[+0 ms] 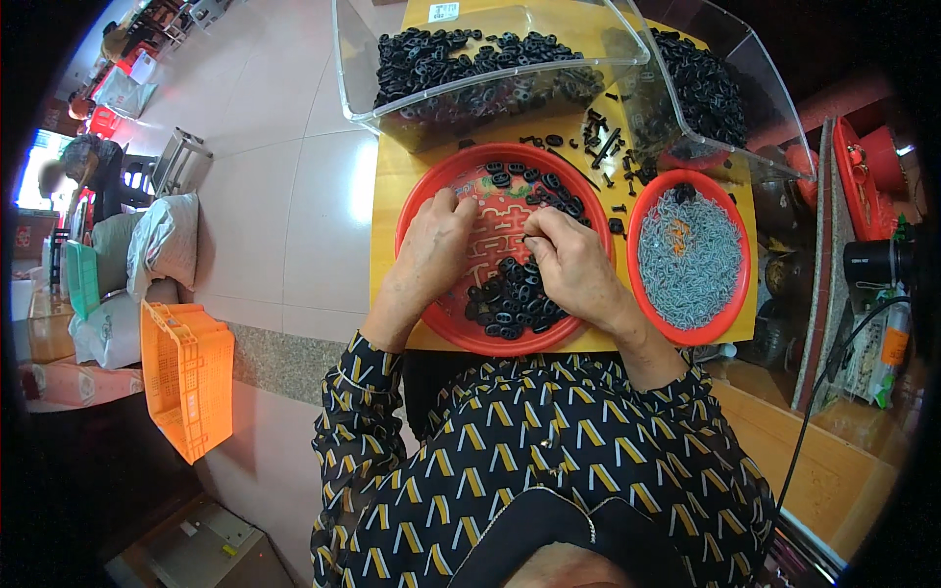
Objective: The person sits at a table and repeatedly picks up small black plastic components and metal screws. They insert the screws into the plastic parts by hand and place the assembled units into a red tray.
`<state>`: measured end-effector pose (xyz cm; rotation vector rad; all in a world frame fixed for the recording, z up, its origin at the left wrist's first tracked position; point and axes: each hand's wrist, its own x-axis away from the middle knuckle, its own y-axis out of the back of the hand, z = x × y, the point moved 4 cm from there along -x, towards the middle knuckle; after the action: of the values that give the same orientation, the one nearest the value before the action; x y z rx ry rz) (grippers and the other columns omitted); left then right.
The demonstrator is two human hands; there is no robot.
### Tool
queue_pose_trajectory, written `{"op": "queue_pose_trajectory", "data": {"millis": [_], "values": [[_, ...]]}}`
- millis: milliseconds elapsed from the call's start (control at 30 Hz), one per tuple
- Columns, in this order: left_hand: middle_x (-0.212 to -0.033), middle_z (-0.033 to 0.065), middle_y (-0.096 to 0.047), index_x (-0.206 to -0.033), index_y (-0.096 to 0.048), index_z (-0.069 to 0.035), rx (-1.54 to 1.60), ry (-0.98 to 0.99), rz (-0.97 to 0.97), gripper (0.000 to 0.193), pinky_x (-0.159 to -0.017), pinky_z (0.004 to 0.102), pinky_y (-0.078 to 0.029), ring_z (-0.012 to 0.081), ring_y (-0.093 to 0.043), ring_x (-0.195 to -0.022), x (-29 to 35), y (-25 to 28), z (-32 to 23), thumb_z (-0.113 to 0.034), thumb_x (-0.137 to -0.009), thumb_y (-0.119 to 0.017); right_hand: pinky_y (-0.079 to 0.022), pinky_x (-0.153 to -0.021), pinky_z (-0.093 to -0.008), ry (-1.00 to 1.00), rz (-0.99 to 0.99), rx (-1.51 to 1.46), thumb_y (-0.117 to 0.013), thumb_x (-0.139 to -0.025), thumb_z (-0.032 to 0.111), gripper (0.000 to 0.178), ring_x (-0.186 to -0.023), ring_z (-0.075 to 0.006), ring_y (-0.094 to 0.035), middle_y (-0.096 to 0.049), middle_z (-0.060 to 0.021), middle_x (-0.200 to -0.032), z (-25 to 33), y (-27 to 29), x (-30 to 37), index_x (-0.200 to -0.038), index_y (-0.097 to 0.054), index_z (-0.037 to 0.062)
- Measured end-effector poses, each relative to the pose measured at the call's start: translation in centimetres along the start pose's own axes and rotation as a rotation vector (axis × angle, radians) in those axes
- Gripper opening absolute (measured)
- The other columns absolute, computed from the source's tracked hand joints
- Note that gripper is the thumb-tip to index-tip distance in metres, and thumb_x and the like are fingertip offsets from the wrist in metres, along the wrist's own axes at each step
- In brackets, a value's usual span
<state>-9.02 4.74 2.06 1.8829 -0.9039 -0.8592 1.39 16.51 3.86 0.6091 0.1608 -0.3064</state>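
A round red tray [405, 201] with a patterned bottom sits in front of me, holding small black oval plastic pieces with holes [510, 299]. They lie in a heap at its near side and in a loose row along its far side. Over the tray's left part, my left hand [438, 238] is closed, fingers curled in; whatever it grips is hidden. My right hand [576, 267] pinches a small black plastic piece between thumb and forefinger, just above the heap. To the right, a red oval tray [642, 304] is filled with silvery screws [691, 260].
Two clear plastic bins, one [358, 73] straight ahead and one [774, 88] at far right, hold many black pieces. Loose black parts [606, 147] lie on the yellow tabletop [387, 167]. An orange crate [186, 372] stands on the left, near stuffed sacks [165, 240]. Another person [88, 167] sits beyond.
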Motion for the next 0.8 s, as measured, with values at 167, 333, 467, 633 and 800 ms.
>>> {"op": "queue_pose_trajectory", "data": {"millis": [167,333,467,633,800], "values": [[-0.077,0.0162,-0.053,-0.081,-0.053,-0.001,0.0,0.03,-0.002,0.024,-0.065,0.0397,-0.044,0.0328,-0.053,-0.075,0.0,-0.2,0.0,-0.006,-0.06,-0.064,-0.044,-0.065,-0.0372,-0.089,-0.023,-0.078,-0.049,-0.074,-0.003,0.013,-0.076,-0.032,-0.055,-0.055,-0.0167,-0.081,-0.1,0.2,0.2,-0.086,-0.05,-0.0014],[-0.071,0.0159,-0.054,-0.073,-0.056,-0.001,0.109,0.072,-0.143,0.013,-0.058,0.0389,-0.044,0.0328,-0.054,-0.067,0.5,0.0,0.9,-0.002,-0.062,-0.062,-0.044,-0.063,-0.0293,-0.353,0.019,-0.309,-0.051,-0.076,-0.001,0.007,-0.073,-0.0172,-0.055,-0.056,-0.0121,-0.078,-1.1,-0.1,0.8,-0.084,-0.052,-0.001],[-0.067,0.0094,-0.054,-0.073,-0.057,0.0,0.424,0.236,-0.262,0.005,-0.052,0.0311,-0.042,0.0212,-0.054,-0.061,1.3,0.5,1.3,-0.003,-0.07,-0.06,-0.041,-0.059,-0.0206,-0.318,0.076,-0.467,-0.052,-0.078,-0.001,0.007,-0.066,-0.0065,-0.049,-0.052,-0.0022,-0.074,-1.5,-0.6,0.7,-0.085,-0.052,0.0005],[-0.075,0.0037,-0.055,-0.081,-0.056,-0.001,1.292,0.577,-0.155,0.006,-0.054,0.023,-0.043,0.011,-0.052,-0.066,3.2,-0.3,1.5,-0.005,-0.078,-0.058,-0.043,-0.059,-0.019,-0.376,0.112,-0.665,-0.051,-0.08,0.0,0.005,-0.067,-0.0062,-0.052,-0.053,-0.0008,-0.076,-1.3,-1.4,0.8,-0.085,-0.052,0.0008],[-0.082,0.0079,-0.056,-0.089,-0.055,0.001,1.795,0.482,-0.189,0.01,-0.065,0.0248,-0.045,0.0146,-0.054,-0.074,3.8,-1.1,-0.4,-0.002,-0.08,-0.055,-0.046,-0.057,-0.0199,-0.416,0.139,-0.78,-0.049,-0.082,0.001,0.008,-0.067,-0.0067,-0.054,-0.055,-0.0031,-0.081,0.3,-1.6,0.8,-0.088,-0.053,-0.0003]]}}
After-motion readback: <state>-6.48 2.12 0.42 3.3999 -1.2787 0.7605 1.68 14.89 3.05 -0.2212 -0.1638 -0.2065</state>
